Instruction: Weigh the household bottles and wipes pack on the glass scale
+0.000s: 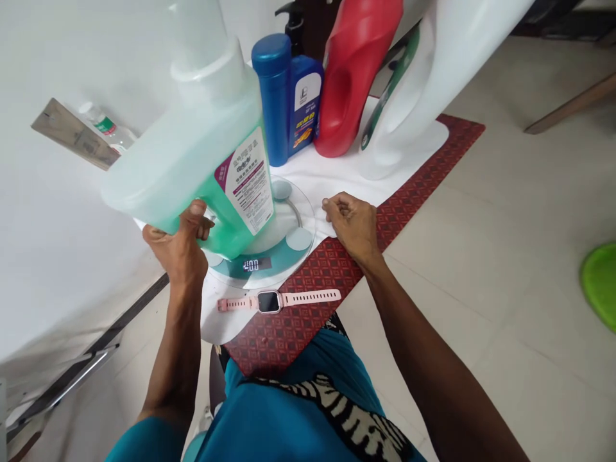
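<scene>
Large translucent bottle (192, 141) (green liquid (230, 236) inside, white-and-purple label (249, 183)), aslant above a round glass scale (289, 255).

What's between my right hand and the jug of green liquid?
From jug to right hand, the head view shows the digital glass scale, then white covering.

My left fingers (193, 218) grip smooth, translucent plastic: the jug (206, 144) at ten o'clock, its label (248, 179) slick. At twelve, the blue bottle (273, 102) is satin-sheened plastic; at one, the red bottle (360, 61) is smooth, softly glossy plastic. The scale (283, 266), at five o'clock from my jug, looks like shiny glass. At seven, the watch (268, 301) pairs matt, rubbery strap (310, 297) with glossy screen.
</scene>
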Available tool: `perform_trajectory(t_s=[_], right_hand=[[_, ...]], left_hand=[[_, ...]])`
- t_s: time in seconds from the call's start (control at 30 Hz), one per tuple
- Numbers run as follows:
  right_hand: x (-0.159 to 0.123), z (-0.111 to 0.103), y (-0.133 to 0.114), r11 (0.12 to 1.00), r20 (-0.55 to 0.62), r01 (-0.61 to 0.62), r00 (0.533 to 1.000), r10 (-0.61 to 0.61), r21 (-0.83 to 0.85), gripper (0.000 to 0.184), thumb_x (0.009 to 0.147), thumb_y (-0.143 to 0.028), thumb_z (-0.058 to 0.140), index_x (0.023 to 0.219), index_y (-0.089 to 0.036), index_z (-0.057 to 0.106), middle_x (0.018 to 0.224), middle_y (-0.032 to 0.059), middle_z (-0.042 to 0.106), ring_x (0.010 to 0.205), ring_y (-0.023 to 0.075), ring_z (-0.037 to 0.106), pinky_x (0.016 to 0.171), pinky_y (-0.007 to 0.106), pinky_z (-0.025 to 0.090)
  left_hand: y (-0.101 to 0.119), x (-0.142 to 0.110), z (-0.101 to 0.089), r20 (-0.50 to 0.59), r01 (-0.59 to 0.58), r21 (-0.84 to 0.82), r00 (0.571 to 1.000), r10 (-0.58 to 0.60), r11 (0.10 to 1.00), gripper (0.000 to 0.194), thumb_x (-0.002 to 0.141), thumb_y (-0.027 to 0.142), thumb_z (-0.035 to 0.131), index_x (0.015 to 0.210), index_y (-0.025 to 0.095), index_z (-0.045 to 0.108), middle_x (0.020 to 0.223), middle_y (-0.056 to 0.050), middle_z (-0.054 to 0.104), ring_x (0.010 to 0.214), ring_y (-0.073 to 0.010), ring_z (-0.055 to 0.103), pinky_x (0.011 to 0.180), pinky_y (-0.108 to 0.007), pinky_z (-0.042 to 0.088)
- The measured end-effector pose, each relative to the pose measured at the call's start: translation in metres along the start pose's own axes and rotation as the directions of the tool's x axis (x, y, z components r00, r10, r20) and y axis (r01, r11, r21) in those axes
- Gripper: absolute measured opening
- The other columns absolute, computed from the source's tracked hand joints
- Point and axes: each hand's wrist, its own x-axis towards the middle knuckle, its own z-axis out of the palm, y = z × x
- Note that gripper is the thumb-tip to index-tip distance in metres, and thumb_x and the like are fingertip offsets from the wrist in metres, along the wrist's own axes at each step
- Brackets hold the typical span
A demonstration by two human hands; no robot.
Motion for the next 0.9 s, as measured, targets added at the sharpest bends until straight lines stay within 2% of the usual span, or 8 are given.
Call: perform_trajectory(t_s=[0.17, 0.23, 0.3, 0.4, 0.53, 0.63, 0.8, 0.9], right_hand=[[0.000, 0.000, 0.000, 1.000, 0.006, -0.018, 1.000, 0.018, 0.007, 0.037, 0.099, -0.050, 0.062, 0.072, -0.024, 0.058, 0.060, -0.0022, 0.059, 0.053, 0.0143, 0.050, 0.060, 0.031, 0.038], [0.000, 0.000, 0.000, 1.000, 0.005, -0.014, 1.000, 0.014, 0.004, 0.037, 0.098, -0.049, 0.062, 0.072, -0.024, 0.058, 0.060, -0.0025, 0.058, 0.053, 0.0142, 0.049, 0.059, 0.031, 0.038], [0.001, 0.001, 0.000, 1.000, 0.003, -0.008, 1.000, 0.008, 0.009, 0.039, 0.099, -0.052, 0.062, 0.072, -0.024, 0.058, 0.059, -0.0028, 0.058, 0.053, 0.0140, 0.049, 0.060, 0.031, 0.038], [0.001, 0.001, 0.000, 0.999, -0.012, -0.001, 1.000, 0.002, 0.045, 0.041, 0.099, -0.055, 0.062, 0.072, -0.024, 0.058, 0.059, -0.0032, 0.058, 0.053, 0.0137, 0.050, 0.061, 0.031, 0.039], [0.000, 0.000, -0.003, 0.992, -0.083, -0.009, 0.996, 0.019, 0.127, 0.043, 0.098, -0.056, 0.063, 0.070, -0.024, 0.057, 0.059, -0.0034, 0.056, 0.054, 0.0129, 0.048, 0.059, 0.030, 0.038], [-0.001, -0.002, -0.005, 0.975, -0.161, -0.019, 0.985, 0.056, 0.223, 0.048, 0.099, -0.061, 0.062, 0.069, -0.024, 0.060, 0.057, -0.0036, 0.054, 0.052, 0.0126, 0.046, 0.057, 0.030, 0.038], [-0.002, -0.005, -0.009, 0.960, -0.327, -0.003, 0.940, 0.098, 0.279, 0.056, 0.102, -0.067, 0.057, 0.068, -0.024, 0.062, 0.057, -0.0029, 0.057, 0.051, 0.0125, 0.048, 0.056, 0.029, 0.040], [-0.003, -0.006, -0.010, 0.966, -0.418, 0.028, 0.905, 0.085, 0.259, 0.056, 0.105, -0.064, 0.053, 0.069, -0.024, 0.062, 0.058, -0.0025, 0.060, 0.052, 0.0128, 0.051, 0.059, 0.029, 0.041]], left_hand=[[0.002, -0.004, -0.028, 0.183, -0.084, 0.063, 0.980, 0.071, 0.994, 0.053, 0.083, 0.071, 0.085, 0.073, 0.021, 0.069, 0.073, -0.003, 0.065, 0.068, -0.0197, 0.066, 0.064, -0.036, 0.054], [0.003, -0.004, -0.036, 0.177, -0.117, 0.052, 0.978, 0.106, 0.992, 0.053, 0.083, 0.073, 0.084, 0.079, 0.021, 0.071, 0.079, -0.004, 0.068, 0.074, -0.0224, 0.069, 0.068, -0.038, 0.057], [0.005, -0.004, -0.037, 0.169, -0.132, 0.019, 0.977, 0.127, 0.991, 0.055, 0.083, 0.073, 0.083, 0.075, 0.021, 0.067, 0.077, -0.004, 0.067, 0.073, -0.0237, 0.069, 0.069, -0.040, 0.058], [0.008, -0.001, -0.023, 0.163, -0.106, -0.011, 0.981, 0.106, 0.994, 0.060, 0.085, 0.066, 0.085, 0.061, 0.021, 0.054, 0.066, -0.002, 0.059, 0.061, -0.0195, 0.062, 0.061, -0.037, 0.054], [0.012, 0.005, 0.005, -0.056, -0.038, -0.063, 0.998, 0.035, 0.997, 0.052, 0.071, 0.041, 0.088, 0.051, 0.021, 0.045, 0.047, 0.006, 0.036, 0.040, -0.0097, 0.034, 0.041, -0.029, 0.031], [0.018, 0.010, 0.018, -0.148, 0.011, -0.067, 0.989, -0.021, 0.998, 0.034, 0.060, 0.025, 0.077, 0.049, 0.022, 0.045, 0.045, 0.007, 0.034, 0.038, -0.0085, 0.029, 0.038, -0.029, 0.026], [0.037, 0.023, 0.037, -0.079, -0.034, -0.112, 0.997, 0.026, 0.993, 0.037, 0.067, 0.026, 0.076, 0.049, 0.023, 0.043, 0.047, 0.007, 0.033, 0.040, -0.0092, 0.028, 0.039, -0.030, 0.029], [0.044, 0.033, 0.063, -0.017, -0.047, -0.190, 0.999, 0.044, 0.981, 0.049, 0.073, 0.037, 0.085, 0.054, 0.022, 0.042, 0.050, 0.007, 0.032, 0.043, -0.0087, 0.028, 0.040, -0.027, 0.030]])
